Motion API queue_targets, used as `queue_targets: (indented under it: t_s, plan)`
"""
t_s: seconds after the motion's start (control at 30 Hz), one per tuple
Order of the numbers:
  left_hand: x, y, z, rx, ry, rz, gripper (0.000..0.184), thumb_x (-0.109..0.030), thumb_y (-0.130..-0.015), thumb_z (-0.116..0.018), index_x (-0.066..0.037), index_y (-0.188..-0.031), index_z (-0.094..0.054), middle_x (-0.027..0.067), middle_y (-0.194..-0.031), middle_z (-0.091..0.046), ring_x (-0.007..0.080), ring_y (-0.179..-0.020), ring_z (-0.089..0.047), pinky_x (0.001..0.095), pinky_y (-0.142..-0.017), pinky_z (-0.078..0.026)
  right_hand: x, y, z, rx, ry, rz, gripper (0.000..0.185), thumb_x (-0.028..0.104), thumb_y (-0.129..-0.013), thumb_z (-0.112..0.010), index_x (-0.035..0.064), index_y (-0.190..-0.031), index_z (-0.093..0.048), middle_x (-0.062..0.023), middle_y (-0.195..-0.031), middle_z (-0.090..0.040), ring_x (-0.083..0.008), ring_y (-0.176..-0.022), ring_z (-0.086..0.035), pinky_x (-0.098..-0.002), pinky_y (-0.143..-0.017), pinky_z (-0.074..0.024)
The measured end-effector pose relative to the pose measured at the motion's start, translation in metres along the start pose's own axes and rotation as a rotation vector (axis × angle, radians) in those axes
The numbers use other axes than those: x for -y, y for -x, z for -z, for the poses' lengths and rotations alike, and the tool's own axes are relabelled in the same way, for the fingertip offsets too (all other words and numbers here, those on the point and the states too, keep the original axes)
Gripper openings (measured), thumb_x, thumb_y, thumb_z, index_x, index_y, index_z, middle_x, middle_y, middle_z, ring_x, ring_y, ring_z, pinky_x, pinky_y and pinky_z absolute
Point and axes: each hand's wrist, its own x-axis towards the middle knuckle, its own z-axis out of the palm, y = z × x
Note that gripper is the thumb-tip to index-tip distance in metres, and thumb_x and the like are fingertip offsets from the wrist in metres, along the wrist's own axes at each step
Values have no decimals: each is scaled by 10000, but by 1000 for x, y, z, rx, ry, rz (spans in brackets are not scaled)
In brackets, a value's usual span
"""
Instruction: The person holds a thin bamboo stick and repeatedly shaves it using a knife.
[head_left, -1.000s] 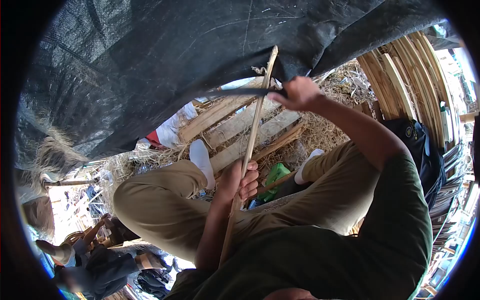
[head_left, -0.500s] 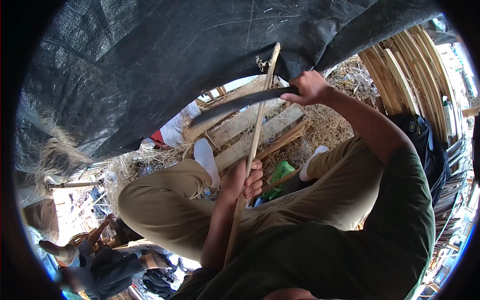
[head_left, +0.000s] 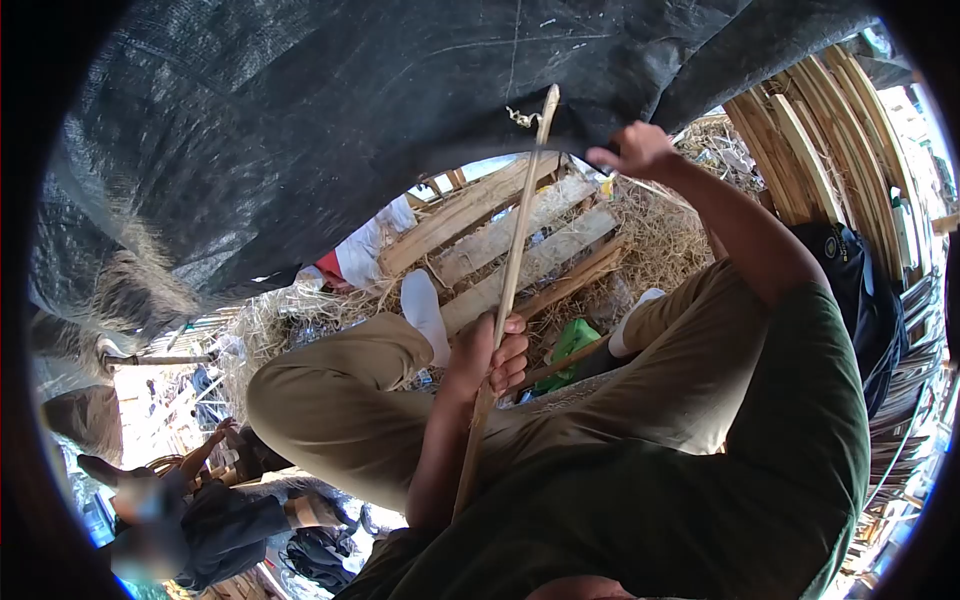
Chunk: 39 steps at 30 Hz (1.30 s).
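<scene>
My left hand (head_left: 490,355) is closed around a long, thin wooden stick (head_left: 520,230), which slants up and away from my body. A curled shaving (head_left: 523,118) clings near the far end of the stick. To the right of that end, my right hand (head_left: 636,152) is closed on the grip of a machete, smeared by motion. Its long dark blade hardly stands out against the black tarp (head_left: 330,120) behind it. My crossed legs lie under the stick.
Wooden planks (head_left: 540,235) and straw (head_left: 655,240) cover the ground ahead. Stacked timber (head_left: 810,150) and a dark bag (head_left: 845,270) stand at the right. A green plastic piece (head_left: 572,345) lies by my foot. Another person (head_left: 220,530) sits at lower left.
My right hand has moved up and slightly right with the machete, and the blade no longer crosses the stick over the planks. My left hand and the stick have barely moved.
</scene>
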Motion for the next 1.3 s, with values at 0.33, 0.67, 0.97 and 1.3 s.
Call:
queue_targets:
  t_s: [0.33, 0.67, 0.97, 1.3]
  plan:
    - [8, 22, -9, -99, -78, -74, 271, -320, -1022, -339, -180, -805, -422, -60, -487, -299, 83, -335, -262, 261, -334, -255, 12, 30, 6, -178, -25, 377, 763, 737, -895, -457, 22, -807, -710, -184, -630, -651, -368, -661, -686, -450, -674, -570]
    - [40, 59, -5, -126, 31, -136, 291, -310, -1056, -349, -185, -823, -470, -57, -483, -326, 84, -326, -296, 238, -323, -267, 36, 48, 30, -195, -17, 294, 759, 713, -916, -428, 20, -762, -698, -196, -678, -668, -375, -694, -684, -460, -693, -567]
    - [61, 66, 0, -122, 8, -150, 281, -309, -1044, -316, -171, -832, -438, -56, -489, -325, 88, -333, -284, 257, -328, -250, 52, 55, 43, 25, -38, -60, 892, 778, -917, -308, -18, -851, -706, -216, -789, -682, -358, -841, -706, -462, -807, -566]
    - [69, 70, -3, -86, -37, -192, 284, -335, -1052, -324, -176, -845, -438, -63, -508, -329, 80, -352, -296, 246, -339, -253, 51, 52, 43, -72, -141, -161, 919, 821, -875, -343, -20, -811, -706, -209, -855, -705, -342, -850, -715, -437, -823, -566]
